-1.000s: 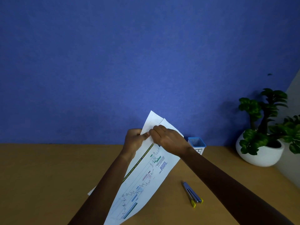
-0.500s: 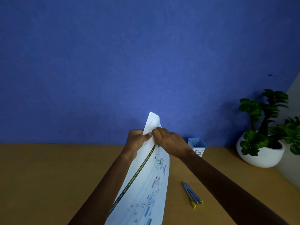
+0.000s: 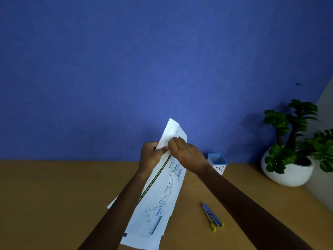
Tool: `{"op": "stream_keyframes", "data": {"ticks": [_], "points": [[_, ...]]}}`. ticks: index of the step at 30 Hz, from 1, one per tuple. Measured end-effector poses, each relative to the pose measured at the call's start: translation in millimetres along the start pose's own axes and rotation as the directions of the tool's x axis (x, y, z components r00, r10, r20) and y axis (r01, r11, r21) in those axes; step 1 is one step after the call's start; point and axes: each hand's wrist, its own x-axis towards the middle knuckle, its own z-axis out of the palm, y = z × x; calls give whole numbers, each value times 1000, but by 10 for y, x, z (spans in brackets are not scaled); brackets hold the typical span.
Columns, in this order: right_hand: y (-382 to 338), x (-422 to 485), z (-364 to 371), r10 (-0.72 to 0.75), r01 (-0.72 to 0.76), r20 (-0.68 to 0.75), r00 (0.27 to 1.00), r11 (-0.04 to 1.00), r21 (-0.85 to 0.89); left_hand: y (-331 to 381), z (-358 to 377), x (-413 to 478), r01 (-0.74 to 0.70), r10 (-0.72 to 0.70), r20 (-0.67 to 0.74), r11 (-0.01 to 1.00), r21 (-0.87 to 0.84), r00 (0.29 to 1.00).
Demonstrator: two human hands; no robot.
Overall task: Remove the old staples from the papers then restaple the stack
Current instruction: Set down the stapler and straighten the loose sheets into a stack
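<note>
A stack of printed papers [image 3: 158, 204] with charts and a dark green side band is held up off the wooden desk, tilted with its top corner toward the blue wall. My left hand [image 3: 150, 157] grips the stack's upper left edge from behind, thumb on the front. My right hand [image 3: 185, 154] pinches at the upper corner of the papers with its fingertips. Any staple there is too small to make out. A silver stapler [image 3: 212, 217] with yellow tips lies on the desk to the right of the papers.
A small white cup [image 3: 218, 164] with a blue rim stands at the back of the desk [image 3: 54, 195] by the wall. A potted green plant [image 3: 292, 156] in a white bowl sits at the far right. Another sheet's corner [image 3: 112, 203] pokes out under my left forearm.
The papers swung edge-on to me half a second ago, then turned back to show their printed face. Both hands stayed at the top corner, and my right fingers shifted slightly higher on it.
</note>
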Motion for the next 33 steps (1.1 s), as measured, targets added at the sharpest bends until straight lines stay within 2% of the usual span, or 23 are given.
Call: {"op": "stream_keyframes", "data": {"ticks": [4,7,12,14,16,19,22,25,27,28,31,33], "points": [[5,7,-4,2,-3,15,1000,1000,16,-29,36,34,12,-11,-38,1000,14,999],[-13,-40,33,53,-60,82,995,995,83,-43,45,46,19,-17,-29,998,54,999],[-69,-75,33,208,-264,252,945,940,215,-39,64,62,27,-24,-38,996,86,999],[-91,-70,36,304,-383,298,905,886,260,-27,54,71,27,-23,-51,996,86,998],[-120,-48,30,470,-563,325,821,762,320,-26,40,79,20,-15,-65,996,84,998],[-173,22,23,690,-752,352,632,436,495,-16,38,73,12,-3,-96,996,84,995],[-193,96,31,758,-788,425,495,185,587,7,41,56,-2,14,-124,995,99,992],[-188,162,6,748,-763,549,372,-91,640,33,40,37,-23,35,-127,995,97,991],[-184,198,-13,734,-739,596,325,-196,645,54,34,21,-40,54,-121,992,117,991],[-180,208,-14,737,-749,595,320,-188,636,57,32,16,-45,60,-116,991,124,991],[-173,223,-13,760,-809,546,352,-45,585,61,42,-12,-51,62,-109,993,102,992],[-191,241,-11,758,-827,535,372,10,562,57,62,-37,-61,71,-121,994,86,990]]}}
